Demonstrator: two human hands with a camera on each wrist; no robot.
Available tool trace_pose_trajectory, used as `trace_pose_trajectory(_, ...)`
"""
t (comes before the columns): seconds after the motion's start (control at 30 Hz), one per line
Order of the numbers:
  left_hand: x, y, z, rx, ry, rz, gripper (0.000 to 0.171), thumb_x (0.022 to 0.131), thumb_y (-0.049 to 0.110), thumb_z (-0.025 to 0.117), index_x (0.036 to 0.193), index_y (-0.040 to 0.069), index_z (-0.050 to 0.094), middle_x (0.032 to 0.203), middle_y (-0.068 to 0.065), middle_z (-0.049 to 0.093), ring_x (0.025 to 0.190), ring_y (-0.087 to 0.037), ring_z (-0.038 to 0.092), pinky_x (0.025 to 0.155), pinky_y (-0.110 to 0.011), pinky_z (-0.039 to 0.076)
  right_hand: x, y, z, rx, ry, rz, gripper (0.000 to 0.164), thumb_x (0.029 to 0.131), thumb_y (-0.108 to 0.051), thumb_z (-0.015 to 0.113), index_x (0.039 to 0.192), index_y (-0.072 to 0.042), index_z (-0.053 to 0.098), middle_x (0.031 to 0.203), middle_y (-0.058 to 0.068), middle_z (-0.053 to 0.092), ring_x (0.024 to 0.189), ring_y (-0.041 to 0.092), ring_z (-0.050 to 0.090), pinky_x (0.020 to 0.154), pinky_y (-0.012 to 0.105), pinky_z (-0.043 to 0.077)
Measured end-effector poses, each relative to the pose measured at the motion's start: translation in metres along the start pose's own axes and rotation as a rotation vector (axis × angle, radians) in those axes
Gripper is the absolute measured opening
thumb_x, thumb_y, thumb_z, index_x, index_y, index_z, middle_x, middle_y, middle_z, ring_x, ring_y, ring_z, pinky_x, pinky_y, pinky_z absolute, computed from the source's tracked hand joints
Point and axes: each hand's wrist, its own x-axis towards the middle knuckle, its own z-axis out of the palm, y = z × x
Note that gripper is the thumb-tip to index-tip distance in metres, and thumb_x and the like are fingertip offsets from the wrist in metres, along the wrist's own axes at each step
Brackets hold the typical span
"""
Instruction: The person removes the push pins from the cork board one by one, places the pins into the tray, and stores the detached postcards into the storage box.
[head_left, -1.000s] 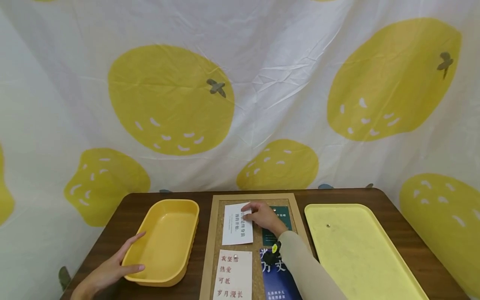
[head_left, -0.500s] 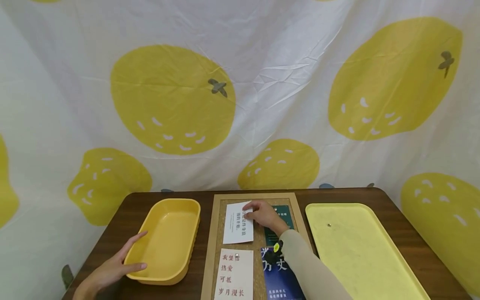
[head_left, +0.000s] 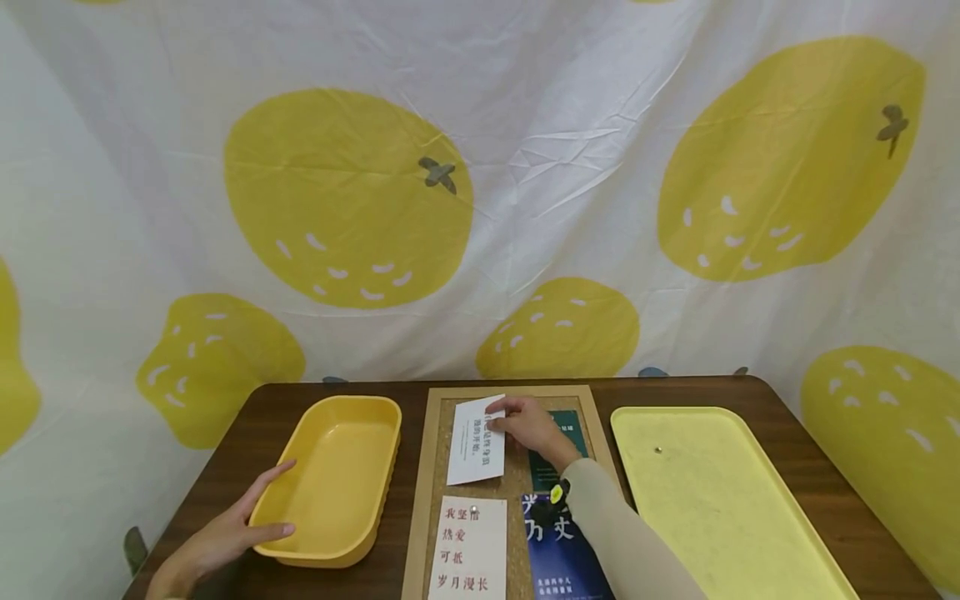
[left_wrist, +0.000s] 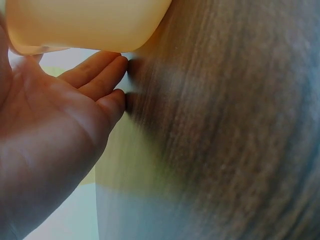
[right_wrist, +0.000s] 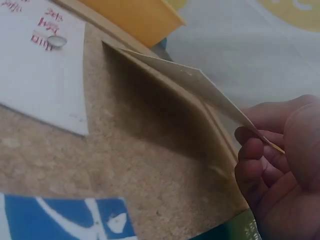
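My right hand (head_left: pixel 531 432) pinches a white card (head_left: pixel 468 454) with dark printed characters by its right edge, near the top. In the right wrist view the card (right_wrist: pixel 200 86) stands tilted up off the corkboard (right_wrist: pixel 150 180), with a shadow beneath it. My left hand (head_left: pixel 225 533) holds the left side of an orange-yellow plastic bin (head_left: pixel 337 483), thumb and a finger over the rim. The left wrist view shows other fingers (left_wrist: pixel 107 80) low outside the bin's wall, by the wooden tabletop.
Pinned lower on the board is a cream card (head_left: pixel 468 550) with red characters. A blue card (head_left: pixel 562 567) and a dark green card (head_left: pixel 551 475), partly covered by the right arm, lie on its right side. A pale yellow tray (head_left: pixel 727 500) bears one small pin (head_left: pixel 658 450).
The white card's upper edge has risen and the card has tilted away from the board, with the right hand lifting slightly. My left hand has stayed at the bin.
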Motion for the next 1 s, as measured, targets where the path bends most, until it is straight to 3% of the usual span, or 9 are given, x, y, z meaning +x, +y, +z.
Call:
trace_pose_trajectory(0.23,-0.001,0.000,0.001,-0.018,-0.007,-0.007,0.087,0.096,0.023,0.065,0.158,0.022,0.006,0.163,-0.024,-0.006,0.145,-0.044,0.015,0.092,-0.014,0.039,0.001,-0.007,-0.002,0.076,0.005,-0.029,0.020,0.088,-0.011,0.073,0.108,-0.010,0.075,0.073,-0.001,0.066,0.052,0.014,0.048,0.048,0.025,0.042)
trace_pose_trajectory(0.43,0.000,0.002,0.002,-0.014,-0.010,-0.004,0.087,0.096,0.023,0.065,0.158,0.021,0.005,0.162,-0.025,-0.006,0.145,-0.045,0.016,0.100,-0.025,0.040,0.000,-0.016,-0.003,0.110,0.003,-0.023,0.021,0.088,-0.012,0.073,0.108,-0.010,0.075,0.073,0.000,0.064,0.056,0.018,0.050,0.050,0.029,0.043)
trace_pose_trajectory(0.6,-0.001,0.003,0.002,-0.029,-0.007,-0.019,0.087,0.096,0.023,0.066,0.158,0.022,0.005,0.163,-0.024,-0.006,0.144,-0.042,0.019,0.093,-0.017,0.040,-0.003,-0.025,-0.004,0.139,-0.004,-0.016,0.021,0.088,-0.014,0.074,0.108,-0.010,0.075,0.072,0.000,0.063,0.057,0.021,0.050,0.052,0.031,0.043)
trace_pose_trajectory(0.77,0.000,0.003,0.002,0.001,0.006,-0.015,0.087,0.095,0.025,0.066,0.158,0.019,0.006,0.162,-0.027,-0.004,0.144,-0.045,0.019,0.104,-0.037,0.040,-0.002,-0.030,-0.003,0.155,-0.010,-0.046,0.021,0.087,-0.014,0.074,0.109,-0.010,0.075,0.075,0.000,0.064,0.057,0.020,0.050,0.052,0.031,0.043)
trace_pose_trajectory(1.0,-0.001,0.002,0.003,0.020,0.031,-0.028,0.087,0.095,0.028,0.066,0.158,0.020,0.006,0.162,-0.026,-0.007,0.146,-0.051,0.004,0.111,-0.068,0.021,-0.005,-0.038,0.000,0.179,-0.036,-0.070,0.021,0.088,-0.014,0.074,0.109,-0.009,0.075,0.076,0.002,0.064,0.054,0.015,0.048,0.051,0.029,0.042)
